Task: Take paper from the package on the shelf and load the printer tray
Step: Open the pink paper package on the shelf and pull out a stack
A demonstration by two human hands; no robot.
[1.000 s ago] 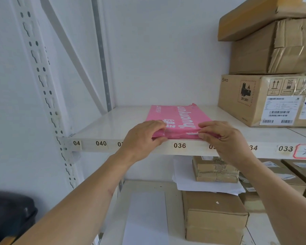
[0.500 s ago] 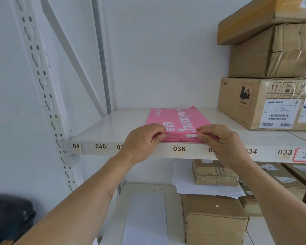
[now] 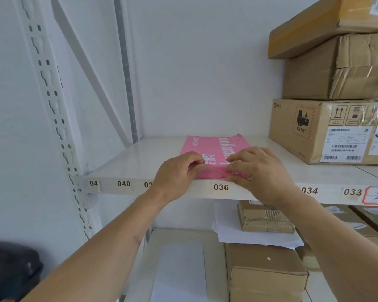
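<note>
Both grips now pinching package (image 3: 214,149) edge

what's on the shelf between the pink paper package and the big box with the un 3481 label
Nothing: in the head view, bare white shelf separates the pink package from the labelled cardboard box.

I see a pink package (image 3: 214,149) with white lettering on a white shelf (image 3: 127,164) (black numbers along its front edge). Brown cardboard boxes (image 3: 327,83) carry white barcode labels.
</note>
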